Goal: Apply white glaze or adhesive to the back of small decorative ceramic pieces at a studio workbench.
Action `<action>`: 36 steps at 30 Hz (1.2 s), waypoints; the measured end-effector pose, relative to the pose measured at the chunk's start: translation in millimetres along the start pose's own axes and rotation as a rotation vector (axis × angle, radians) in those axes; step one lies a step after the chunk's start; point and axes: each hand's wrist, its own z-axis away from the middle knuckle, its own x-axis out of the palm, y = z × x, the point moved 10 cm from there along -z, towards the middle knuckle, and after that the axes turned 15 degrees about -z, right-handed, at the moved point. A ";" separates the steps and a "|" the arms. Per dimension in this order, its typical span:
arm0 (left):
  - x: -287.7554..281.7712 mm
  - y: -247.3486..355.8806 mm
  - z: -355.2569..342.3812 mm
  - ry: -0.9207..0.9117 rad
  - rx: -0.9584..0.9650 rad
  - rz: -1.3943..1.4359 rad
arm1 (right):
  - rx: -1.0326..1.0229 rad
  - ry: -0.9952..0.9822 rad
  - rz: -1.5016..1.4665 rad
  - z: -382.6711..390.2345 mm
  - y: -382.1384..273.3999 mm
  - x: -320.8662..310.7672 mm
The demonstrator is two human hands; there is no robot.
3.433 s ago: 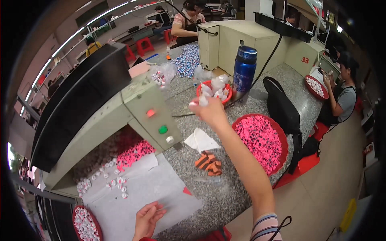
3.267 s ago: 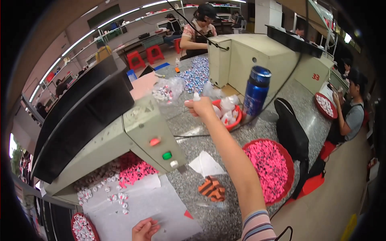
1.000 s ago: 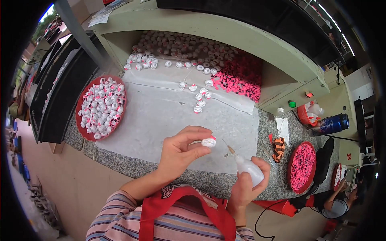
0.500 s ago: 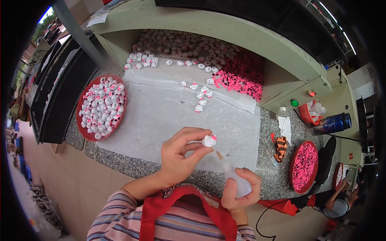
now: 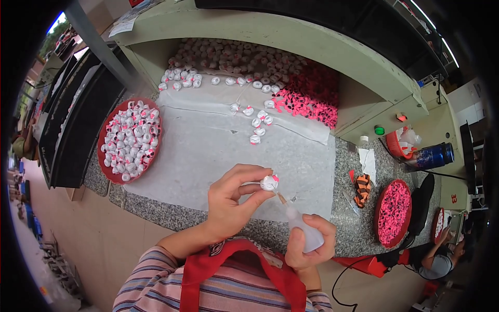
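Between thumb and fingers, my left hand point(image 5: 232, 200) pinches a small round white piece with a pink spot point(image 5: 269, 182). My right hand point(image 5: 313, 242) is wrapped round a translucent white squeeze bottle point(image 5: 303, 229), tilted up toward the left. Its thin nozzle tip point(image 5: 281, 197) reaches close to the underside of the white piece; whether they touch is too small to tell. Beyond my hands, several similar white and pink pieces point(image 5: 256, 122) lie on a white sheet point(image 5: 197, 151).
At left stands a red bowl point(image 5: 101, 158) heaped with white pieces. A pale green booth point(image 5: 291, 28) arches over more white pieces and a pile of pink ones point(image 5: 306, 108). Rightward are tweezers point(image 5: 351, 203), a striped cloth bundle point(image 5: 363, 190), a red tray point(image 5: 378, 208) and a dark blue flask point(image 5: 435, 157).
The bottle and my right hand have shifted very slightly up and left. My left hand keeps the white piece in nearly the same place.
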 end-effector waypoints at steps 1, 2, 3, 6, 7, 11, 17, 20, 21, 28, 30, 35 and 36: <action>0.3 -0.2 -0.2 0.000 0.000 0.000 | -0.105 -0.010 0.005 -5.4 -7.5 1.7; 0.6 -0.1 -0.4 0.000 0.002 0.007 | -0.209 -0.021 0.010 -7.3 -16.4 3.3; 0.9 0.1 -0.4 0.000 0.004 0.014 | -0.209 -0.020 0.010 -8.0 -16.6 3.6; 1.1 0.5 0.2 -0.006 0.000 0.002 | -0.223 -0.051 0.032 -8.8 -20.6 7.8; 0.8 -0.2 0.4 -0.007 0.000 0.002 | -0.220 -0.061 0.033 -9.3 -21.4 8.8; -1.3 0.2 0.3 -0.005 0.020 -0.035 | -0.215 -0.105 0.039 -11.0 -23.6 11.0; -1.9 -0.1 0.2 -0.006 0.017 -0.037 | -0.002 -0.033 0.078 -7.3 -10.8 0.9; -0.7 -2.2 0.5 -0.012 -0.010 -0.003 | 0.005 -0.020 0.082 -6.9 -9.5 -0.3; -0.6 -3.7 0.6 -0.013 -0.026 0.020 | 0.005 -0.019 0.081 -6.7 -9.1 0.3; 1.5 -9.7 -1.4 -0.044 -0.090 0.122 | -0.025 -0.037 0.038 -4.1 -11.1 1.8; 6.9 -27.7 0.3 -0.091 -0.286 0.225 | -0.015 -0.029 0.033 -2.9 -9.6 -0.4; 10.8 -34.2 0.8 -0.123 -0.336 0.291 | -0.061 -0.029 0.058 -5.4 -11.1 0.3; 11.9 -34.1 1.1 -0.130 -0.339 0.318 | -0.061 -0.029 0.058 -5.6 -10.9 0.6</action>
